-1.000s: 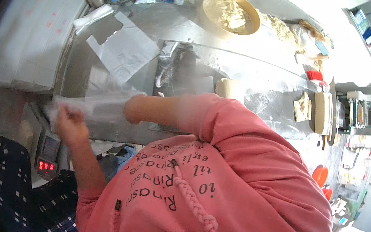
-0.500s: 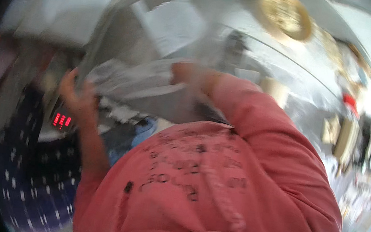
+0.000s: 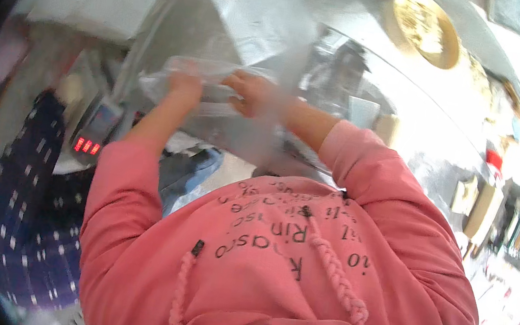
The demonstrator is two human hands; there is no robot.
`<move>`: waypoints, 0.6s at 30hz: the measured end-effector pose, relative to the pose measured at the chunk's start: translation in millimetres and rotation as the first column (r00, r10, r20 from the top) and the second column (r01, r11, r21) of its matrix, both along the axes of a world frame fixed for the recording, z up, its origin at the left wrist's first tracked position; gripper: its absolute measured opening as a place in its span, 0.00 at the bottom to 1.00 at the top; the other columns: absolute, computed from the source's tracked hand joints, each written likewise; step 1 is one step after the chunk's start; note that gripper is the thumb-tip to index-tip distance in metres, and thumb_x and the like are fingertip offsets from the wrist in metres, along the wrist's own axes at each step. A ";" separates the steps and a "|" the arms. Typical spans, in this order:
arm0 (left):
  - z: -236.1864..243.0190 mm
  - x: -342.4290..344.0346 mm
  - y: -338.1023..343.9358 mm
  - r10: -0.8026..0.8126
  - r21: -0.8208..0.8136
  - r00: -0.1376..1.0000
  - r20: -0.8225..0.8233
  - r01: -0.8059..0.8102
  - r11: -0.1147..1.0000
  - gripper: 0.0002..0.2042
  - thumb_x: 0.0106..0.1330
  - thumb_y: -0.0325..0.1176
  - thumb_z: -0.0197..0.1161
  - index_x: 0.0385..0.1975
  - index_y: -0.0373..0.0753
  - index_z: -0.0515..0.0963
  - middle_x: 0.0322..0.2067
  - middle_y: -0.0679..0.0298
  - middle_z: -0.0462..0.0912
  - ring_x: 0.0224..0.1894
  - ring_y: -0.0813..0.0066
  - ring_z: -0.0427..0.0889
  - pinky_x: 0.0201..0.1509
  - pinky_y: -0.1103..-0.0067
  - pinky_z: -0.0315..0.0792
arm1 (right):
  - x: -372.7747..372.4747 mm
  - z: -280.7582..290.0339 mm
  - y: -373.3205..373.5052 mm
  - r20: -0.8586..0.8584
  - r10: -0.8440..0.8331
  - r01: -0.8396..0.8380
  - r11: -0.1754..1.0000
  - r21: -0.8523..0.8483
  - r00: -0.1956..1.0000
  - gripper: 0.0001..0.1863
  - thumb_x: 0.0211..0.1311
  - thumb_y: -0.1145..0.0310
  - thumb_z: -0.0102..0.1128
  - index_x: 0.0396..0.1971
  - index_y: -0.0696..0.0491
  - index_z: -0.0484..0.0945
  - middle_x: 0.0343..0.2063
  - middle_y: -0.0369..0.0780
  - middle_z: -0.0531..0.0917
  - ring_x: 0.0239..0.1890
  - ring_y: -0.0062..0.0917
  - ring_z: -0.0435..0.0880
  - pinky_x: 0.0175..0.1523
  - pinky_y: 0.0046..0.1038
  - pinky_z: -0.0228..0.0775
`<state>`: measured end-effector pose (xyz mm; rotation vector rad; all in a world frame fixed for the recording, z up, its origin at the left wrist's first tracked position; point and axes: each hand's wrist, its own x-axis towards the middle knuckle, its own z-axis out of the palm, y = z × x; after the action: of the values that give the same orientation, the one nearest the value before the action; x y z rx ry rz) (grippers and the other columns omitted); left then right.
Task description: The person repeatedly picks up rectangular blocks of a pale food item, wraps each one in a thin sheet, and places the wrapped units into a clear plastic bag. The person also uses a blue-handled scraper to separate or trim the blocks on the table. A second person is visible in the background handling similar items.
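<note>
A crumpled clear plastic bag [image 3: 214,108] lies across the near part of the grey metal worktop [image 3: 176,28]. My left hand [image 3: 184,87] is closed on its left part; motion blurs the fingers, and film partly covers them. Just to the right, my right hand [image 3: 251,93] is over the bag with its fingers bent loosely and a gap between thumb and fingers. Nothing shows gripped in it. Beyond both hands lies a flat white plastic carrier bag [image 3: 256,22] with cut-out handles. A hazy streak blurs part of the view beside my right wrist.
A round tan tub [image 3: 452,46] with pale pieces stands at the far right. Nearer are clear film [image 3: 337,63] and a cream block [image 3: 386,128]. To the left sits a scale [image 3: 98,123] with a red display, beside another person's dark patterned clothing [image 3: 33,217].
My left hand has moved from the worktop's left edge, right and forward onto the clear bag. My right hand has loosened from the bag's edge. The view has shifted slightly.
</note>
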<state>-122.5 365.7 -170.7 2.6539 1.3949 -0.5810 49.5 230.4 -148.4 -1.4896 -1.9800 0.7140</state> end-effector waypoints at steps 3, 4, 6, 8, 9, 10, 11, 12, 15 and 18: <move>57.9 18.2 -1.3 -0.182 -0.358 0.974 0.138 0.220 0.907 0.16 0.62 0.39 0.50 0.40 0.34 0.75 0.38 0.52 0.79 0.37 0.61 0.79 0.41 0.70 0.72 | 41.3 51.7 -43.8 -0.247 -0.085 0.115 0.987 0.109 0.965 0.18 0.53 0.65 0.53 0.45 0.55 0.71 0.36 0.46 0.80 0.37 0.37 0.80 0.42 0.35 0.72; 82.0 20.4 -8.9 -0.046 -0.496 0.916 0.399 0.258 0.829 0.17 0.63 0.41 0.50 0.35 0.31 0.77 0.34 0.50 0.80 0.35 0.63 0.79 0.40 0.71 0.72 | 63.1 67.8 -66.9 -0.283 -0.054 0.095 0.986 0.134 0.958 0.19 0.54 0.64 0.54 0.45 0.54 0.72 0.36 0.46 0.80 0.36 0.35 0.81 0.42 0.34 0.72; 117.8 28.3 -47.9 0.434 -0.776 0.676 0.596 0.344 0.529 0.16 0.64 0.41 0.49 0.32 0.32 0.77 0.29 0.54 0.79 0.31 0.66 0.78 0.36 0.73 0.72 | 131.8 91.9 -114.4 -0.293 -0.359 0.241 0.897 -0.372 0.886 0.21 0.56 0.60 0.54 0.47 0.55 0.73 0.34 0.43 0.82 0.32 0.24 0.81 0.40 0.26 0.73; 119.8 59.8 -115.6 0.810 -0.693 0.272 0.520 0.688 0.215 0.15 0.66 0.40 0.48 0.23 0.35 0.73 0.22 0.61 0.76 0.24 0.75 0.74 0.29 0.79 0.69 | 189.8 87.4 -155.5 -0.019 -0.612 0.561 0.736 -0.378 0.790 0.24 0.57 0.56 0.52 0.48 0.58 0.73 0.39 0.44 0.81 0.35 0.26 0.80 0.44 0.28 0.71; 112.1 81.5 -154.1 0.859 -0.706 0.373 0.352 0.708 -0.018 0.14 0.66 0.38 0.48 0.29 0.33 0.74 0.25 0.61 0.76 0.27 0.73 0.76 0.31 0.78 0.71 | 213.6 77.7 -177.5 0.139 -0.599 0.596 0.691 -0.409 0.789 0.25 0.58 0.53 0.50 0.47 0.58 0.73 0.39 0.45 0.80 0.38 0.26 0.79 0.46 0.28 0.69; 95.5 109.1 -195.9 0.817 -0.859 0.548 0.179 0.492 -0.142 0.11 0.64 0.34 0.52 0.36 0.32 0.73 0.29 0.59 0.77 0.32 0.71 0.77 0.37 0.77 0.72 | 232.3 64.2 -196.6 0.327 -0.602 0.682 0.592 -0.430 0.729 0.27 0.59 0.50 0.49 0.47 0.58 0.74 0.40 0.45 0.80 0.40 0.27 0.78 0.48 0.29 0.68; 78.2 137.5 -238.7 0.774 -0.878 0.623 -0.113 0.302 -0.371 0.13 0.62 0.31 0.56 0.44 0.31 0.71 0.34 0.57 0.78 0.37 0.69 0.78 0.43 0.76 0.73 | 244.7 45.8 -208.4 0.205 -0.587 0.605 0.640 -0.474 0.783 0.28 0.59 0.47 0.47 0.46 0.57 0.75 0.40 0.46 0.80 0.42 0.28 0.78 0.50 0.30 0.66; 60.5 159.9 -274.2 0.757 -0.755 0.599 -0.260 0.363 -0.546 0.19 0.60 0.33 0.59 0.49 0.31 0.67 0.41 0.55 0.76 0.42 0.66 0.77 0.48 0.72 0.71 | 255.1 29.2 -220.1 0.171 -0.605 0.586 0.599 -0.546 0.777 0.29 0.59 0.45 0.46 0.45 0.57 0.75 0.40 0.46 0.80 0.44 0.29 0.77 0.51 0.30 0.65; 20.5 222.4 -340.8 0.892 -0.894 0.282 -0.353 0.180 -0.411 0.23 0.58 0.39 0.62 0.48 0.32 0.67 0.42 0.55 0.74 0.41 0.68 0.75 0.48 0.71 0.68 | 271.0 -8.3 -244.3 0.005 -0.550 0.428 0.643 -0.635 0.835 0.31 0.56 0.44 0.50 0.42 0.60 0.77 0.38 0.46 0.80 0.42 0.31 0.78 0.49 0.30 0.66; 9.4 257.6 -361.7 0.972 -0.990 0.195 -0.129 0.034 -0.139 0.21 0.58 0.43 0.62 0.43 0.34 0.70 0.38 0.58 0.76 0.37 0.71 0.74 0.45 0.72 0.66 | 263.0 -23.5 -278.0 0.047 -0.611 0.520 0.628 -0.580 0.790 0.31 0.55 0.46 0.53 0.42 0.63 0.75 0.34 0.45 0.81 0.36 0.30 0.78 0.43 0.31 0.68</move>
<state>135.0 4.0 -161.4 0.5840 1.0756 0.0558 312.5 -47.6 -171.9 -2.1840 -1.0707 1.1374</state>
